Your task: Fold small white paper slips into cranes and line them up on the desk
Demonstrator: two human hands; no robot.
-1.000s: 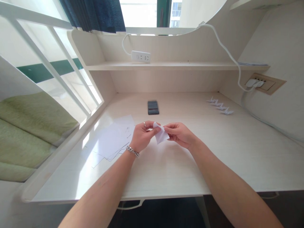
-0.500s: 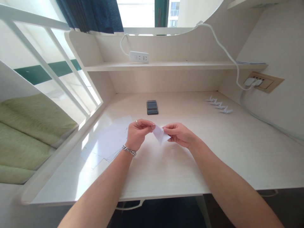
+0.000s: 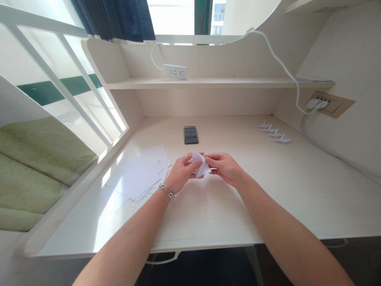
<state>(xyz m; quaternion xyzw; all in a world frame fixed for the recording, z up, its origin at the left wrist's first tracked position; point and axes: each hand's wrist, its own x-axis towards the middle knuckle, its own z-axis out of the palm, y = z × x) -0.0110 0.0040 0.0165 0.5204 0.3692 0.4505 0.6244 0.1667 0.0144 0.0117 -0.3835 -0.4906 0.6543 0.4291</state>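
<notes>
A small piece of folded white paper [image 3: 201,167] is held above the desk between both hands. My left hand [image 3: 182,170], with a ring and a chain bracelet, grips its left side, the thumb lying on the paper's face and the fingers behind. At the paper's right edge, my right hand [image 3: 224,166] pinches it between thumb and fingers. Parts of the fingers are hidden by the paper. To the left lie several loose sheets of white paper [image 3: 137,172] in an untidy pile.
A dark phone [image 3: 191,135] rests beyond the hands. Several folded paper cranes [image 3: 282,139] stand in a row at the back right. A white power strip [image 3: 174,72] sits on the shelf [image 3: 214,82]; a white cable [image 3: 285,67] runs to the wall socket [image 3: 333,104].
My left hand has shifted right, from pinching the paper's upper left corner to holding its left side with the thumb across it. The paper has turned slightly; my right hand stays nearly still.
</notes>
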